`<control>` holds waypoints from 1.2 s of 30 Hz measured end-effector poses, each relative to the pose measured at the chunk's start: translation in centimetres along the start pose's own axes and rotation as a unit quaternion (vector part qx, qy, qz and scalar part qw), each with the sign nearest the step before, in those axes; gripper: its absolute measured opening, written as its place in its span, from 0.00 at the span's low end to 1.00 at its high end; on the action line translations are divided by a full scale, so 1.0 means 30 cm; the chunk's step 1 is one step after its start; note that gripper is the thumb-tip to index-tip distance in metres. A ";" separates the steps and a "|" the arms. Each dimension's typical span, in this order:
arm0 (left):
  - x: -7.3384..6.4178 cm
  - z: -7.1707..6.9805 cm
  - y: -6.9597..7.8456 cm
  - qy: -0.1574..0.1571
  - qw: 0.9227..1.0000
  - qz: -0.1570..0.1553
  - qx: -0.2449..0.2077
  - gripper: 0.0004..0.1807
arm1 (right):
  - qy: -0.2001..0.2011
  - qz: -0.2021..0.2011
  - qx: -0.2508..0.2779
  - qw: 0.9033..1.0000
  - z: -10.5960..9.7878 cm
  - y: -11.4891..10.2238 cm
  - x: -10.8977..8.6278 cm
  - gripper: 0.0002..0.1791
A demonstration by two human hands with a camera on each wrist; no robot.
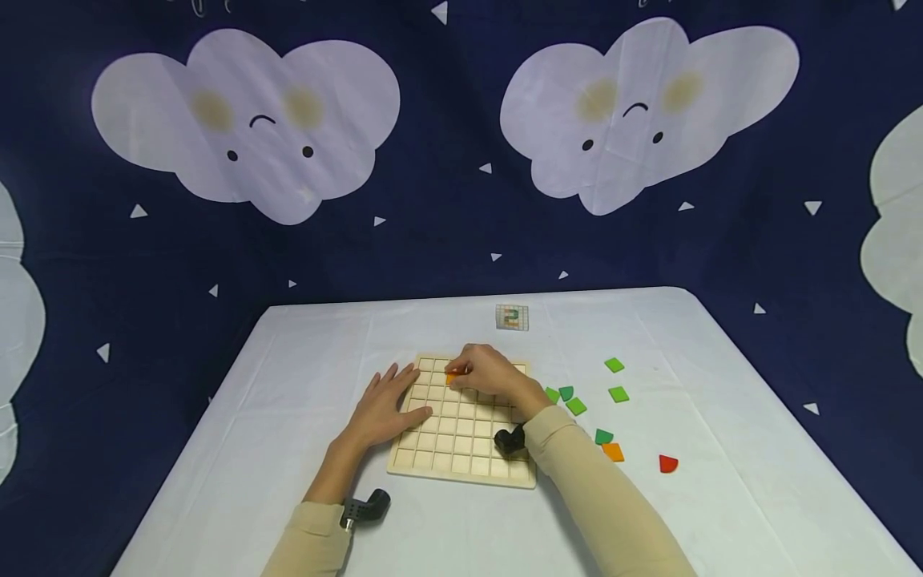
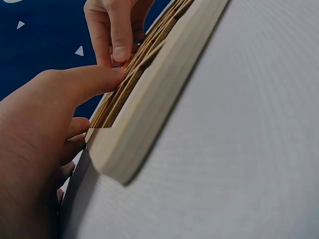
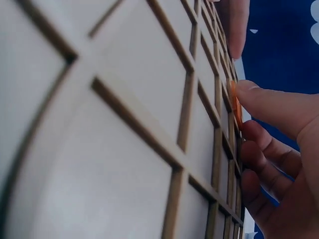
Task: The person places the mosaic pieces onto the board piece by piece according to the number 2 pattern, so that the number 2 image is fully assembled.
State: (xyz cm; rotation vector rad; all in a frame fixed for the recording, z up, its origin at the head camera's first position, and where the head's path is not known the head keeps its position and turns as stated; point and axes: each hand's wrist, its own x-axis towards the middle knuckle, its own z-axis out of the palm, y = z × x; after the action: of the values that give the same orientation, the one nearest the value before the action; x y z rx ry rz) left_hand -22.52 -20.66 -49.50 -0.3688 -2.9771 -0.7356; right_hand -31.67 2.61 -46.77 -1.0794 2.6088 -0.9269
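Note:
A wooden grid board [image 1: 461, 481] with square cells lies on the table. At its far side my right hand [image 1: 489, 373] pinches an orange tile [image 1: 452, 378] between thumb and fingers, right at the cells. In the right wrist view the orange tile [image 3: 236, 104] stands out from the grid lines, with the thumb [image 3: 264, 99] against it. My left hand [image 1: 382, 409] rests at the board's left edge, fingers spread and the thumb reaching over the rim. The left wrist view shows this thumb [image 2: 97, 82] on the board's edge, its other fingers partly hidden behind.
Right of the board lie loose tiles: several light green squares [image 1: 618, 394], dark green rounded pieces [image 1: 603, 437], an orange square [image 1: 613, 453] and a red rounded piece [image 1: 668, 464]. A small printed pattern card [image 1: 512, 317] lies behind the board. A dark cloud-print curtain [image 1: 447, 240] hangs behind the table.

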 end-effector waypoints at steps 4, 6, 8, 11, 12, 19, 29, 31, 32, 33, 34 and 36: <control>-0.002 -0.002 0.001 0.000 1.000 -0.005 0.000 0.47 | 0.002 -0.010 0.016 1.000 -0.010 0.001 -0.010 0.17; -0.002 -0.002 0.001 0.001 1.000 -0.005 0.002 0.47 | 0.004 -0.015 0.020 1.000 -0.016 0.004 -0.014 0.17; -0.001 -0.001 0.000 0.002 1.000 -0.006 0.003 0.47 | 0.007 -0.018 0.020 1.000 -0.021 0.008 -0.019 0.17; -0.002 0.000 -0.001 0.004 1.000 -0.008 0.005 0.47 | 0.012 -0.022 0.019 1.000 -0.029 0.020 -0.027 0.16; -0.003 0.001 -0.002 0.005 1.000 -0.009 0.004 0.46 | 0.013 -0.021 0.019 0.999 -0.032 0.024 -0.031 0.16; -0.007 0.003 -0.005 0.007 1.000 -0.007 0.000 0.47 | 0.018 -0.011 0.043 0.999 -0.053 0.050 -0.056 0.17; -0.003 0.006 -0.006 0.004 1.000 -0.004 -0.002 0.47 | 0.028 0.004 0.035 0.999 -0.111 0.064 -0.115 0.19; -0.002 0.005 -0.005 -0.002 1.000 -0.007 -0.003 0.47 | 0.028 0.005 0.035 0.999 -0.121 0.072 -0.133 0.19; -0.002 0.005 -0.005 -0.003 1.000 -0.007 -0.003 0.47 | 0.028 0.006 0.034 0.999 -0.127 0.077 -0.141 0.19; -0.001 0.004 -0.005 -0.004 1.000 -0.006 -0.003 0.47 | 0.030 0.006 0.035 0.999 -0.132 0.082 -0.149 0.19; 0.000 0.004 -0.005 -0.003 1.000 -0.006 -0.003 0.47 | 0.032 0.005 0.034 0.999 -0.138 0.087 -0.157 0.18; 0.002 0.003 -0.005 0.001 1.000 -0.003 -0.003 0.47 | 0.037 0.003 0.037 0.999 -0.149 0.095 -0.171 0.18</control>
State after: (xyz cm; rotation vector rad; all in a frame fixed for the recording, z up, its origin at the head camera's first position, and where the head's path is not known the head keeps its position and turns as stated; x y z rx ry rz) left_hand -22.62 -20.75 -49.64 -0.3597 -2.9751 -0.7465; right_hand -31.27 9.84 -45.33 -1.0380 2.6127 -1.0724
